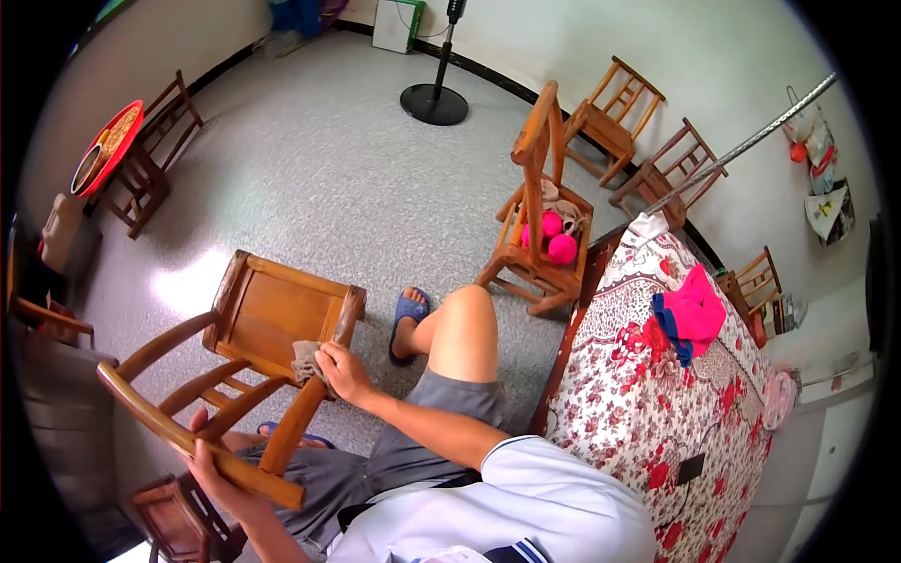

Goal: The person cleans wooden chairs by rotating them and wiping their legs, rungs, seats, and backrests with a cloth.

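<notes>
A small wooden chair [282, 314] is tilted in front of me, its seat facing up and its slatted back toward my body. My left hand [214, 469] is wrapped around the top rail of the backrest. A grey-brown cloth [308, 360] is bunched in my right hand [343, 372], which presses it against the chair where the seat meets a back post. Part of the cloth is hidden under my fingers.
To the right stands a bed [610, 375] with a floral cover and pink clothing [694, 310]. Another wooden chair [554, 263] holds pink balls [561, 248]. A fan stand [435, 103] is at the back; a red tray [120, 131] rests on a chair at left.
</notes>
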A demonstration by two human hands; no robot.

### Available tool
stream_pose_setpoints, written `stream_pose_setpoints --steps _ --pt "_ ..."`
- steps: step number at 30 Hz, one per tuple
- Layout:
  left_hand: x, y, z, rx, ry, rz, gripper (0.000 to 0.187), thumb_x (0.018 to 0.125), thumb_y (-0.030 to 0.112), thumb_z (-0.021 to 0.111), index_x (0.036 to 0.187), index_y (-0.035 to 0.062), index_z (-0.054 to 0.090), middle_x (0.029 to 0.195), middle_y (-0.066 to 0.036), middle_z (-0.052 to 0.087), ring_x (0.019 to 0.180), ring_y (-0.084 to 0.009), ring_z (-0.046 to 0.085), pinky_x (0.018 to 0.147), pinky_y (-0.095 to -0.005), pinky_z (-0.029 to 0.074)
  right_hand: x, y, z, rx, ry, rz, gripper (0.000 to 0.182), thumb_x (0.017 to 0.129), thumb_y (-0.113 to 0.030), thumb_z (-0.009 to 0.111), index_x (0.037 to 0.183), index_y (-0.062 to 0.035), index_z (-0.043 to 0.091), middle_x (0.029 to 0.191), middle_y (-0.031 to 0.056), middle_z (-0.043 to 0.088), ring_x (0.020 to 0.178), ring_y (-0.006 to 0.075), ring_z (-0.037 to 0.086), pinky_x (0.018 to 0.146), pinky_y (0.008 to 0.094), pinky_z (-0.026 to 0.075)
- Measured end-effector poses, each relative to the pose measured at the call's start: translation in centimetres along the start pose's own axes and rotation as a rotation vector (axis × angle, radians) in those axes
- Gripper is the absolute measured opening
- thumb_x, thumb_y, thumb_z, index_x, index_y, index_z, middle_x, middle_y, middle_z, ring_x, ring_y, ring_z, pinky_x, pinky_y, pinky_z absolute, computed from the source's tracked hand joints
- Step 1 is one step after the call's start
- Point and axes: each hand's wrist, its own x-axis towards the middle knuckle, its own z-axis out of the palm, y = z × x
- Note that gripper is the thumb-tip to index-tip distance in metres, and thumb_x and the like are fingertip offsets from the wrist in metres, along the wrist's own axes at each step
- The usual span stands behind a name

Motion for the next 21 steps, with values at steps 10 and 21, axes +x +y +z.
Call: stream_pose_setpoints --steps 10,21 --pt "17.1 2.0 -11.8 0.199 -0.439 -0.014 0.038 0.087 0.031 0.061 0.113 0.0038 0.059 0.114 -0.013 0.063 0.114 -0.0250 0.057 0.102 -0.0416 0.041 -1.9 0.9 4.3 0.366 -0.074 0.281 0.036 0.103 -0.031 0.048 0.100 0.0024 0.060 0.082 0.0044 0.060 0.080 0.0089 0.052 0.072 0.0279 0.044" --pt "26.7 5.9 -11.4 0.336 -0.568 0.000 0.037 0.091 0.026 0.054 0.111 -0.0043 0.062 0.106 -0.014 0.066 0.108 -0.0226 0.059 0.104 -0.0341 0.039 -7.0 3.6 1.7 0.757 -0.098 0.662 0.030 0.100 -0.027 0.053 0.103 -0.0009 0.066 0.096 0.0023 0.068 0.087 0.0088 0.061 0.081 0.0258 0.047"
